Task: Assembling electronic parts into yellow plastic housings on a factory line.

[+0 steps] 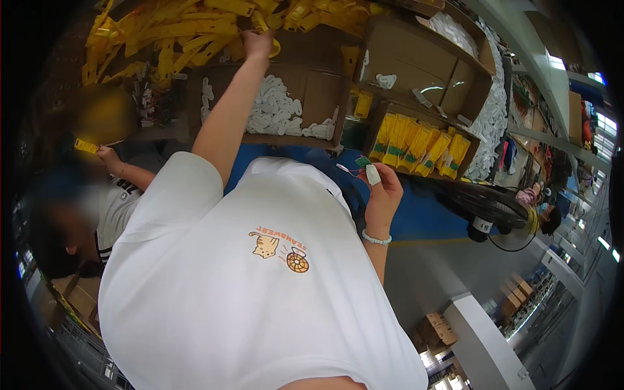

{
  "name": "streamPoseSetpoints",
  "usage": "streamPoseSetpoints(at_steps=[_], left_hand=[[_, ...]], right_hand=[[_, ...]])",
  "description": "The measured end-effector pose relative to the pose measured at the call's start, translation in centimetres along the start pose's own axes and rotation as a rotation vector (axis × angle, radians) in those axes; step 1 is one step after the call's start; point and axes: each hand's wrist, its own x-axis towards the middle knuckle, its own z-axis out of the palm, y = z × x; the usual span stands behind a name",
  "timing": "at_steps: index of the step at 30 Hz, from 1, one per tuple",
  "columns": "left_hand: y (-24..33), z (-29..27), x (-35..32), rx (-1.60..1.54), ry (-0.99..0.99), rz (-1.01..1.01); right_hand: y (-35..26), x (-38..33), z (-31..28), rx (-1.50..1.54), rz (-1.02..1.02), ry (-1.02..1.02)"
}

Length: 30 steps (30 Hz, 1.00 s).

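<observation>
Evidently, a rounded white plastic piece point(373, 175) is held in the pinched fingers of the right hand point(383, 188), together with a small green circuit board point(363, 161) and thin reddish wires point(354, 173), by which a small white oblong part point(342, 168) is carried. The left hand point(259, 44) is stretched out to a heap of long yellow plastic strips point(188, 29); whether one is gripped there cannot be told. As far as can be judged, the wires are already joined to the board, but the board is left exposed beside the white piece, so the unit appears only partly put together. Nearer the body, loose white plastic parts point(276, 107) are kept in an open cardboard box point(318, 84). To the right, flat yellow-and-green pieces point(416, 146) are lined up in a second cardboard box point(432, 118); whether these are finished cannot be confirmed. Farther left, a yellow piece point(86, 147) is held in a co-worker's hand point(109, 156).
</observation>
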Motion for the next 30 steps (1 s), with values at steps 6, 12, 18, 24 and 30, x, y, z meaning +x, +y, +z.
streamPoseSetpoints(at_steps=[6, 12, 18, 24, 30], left_hand=[[9.1, -1.7, -19.1, -0.418, -0.288, 0.095], [11.7, -1.2, -24.6, -0.728, -0.392, 0.063], [14.5, -0.4, -29.1, -0.681, -0.521, 0.156], [16.3, 2.6, -34.4, -0.753, -0.321, 0.214], [17.1, 5.7, -37.7, -0.570, -0.183, 0.455]], right_hand=[[-3.7, 3.3, 2.2, -0.121, -0.109, -0.254], [-8.1, 4.9, 5.2, -0.040, -0.179, -0.505], [-12.7, 6.3, 5.1, -0.102, -0.286, -0.617], [-14.4, 7.7, 3.1, -0.063, -0.341, -0.670], [-15.3, 9.0, -0.7, -0.002, -0.304, -0.740]])
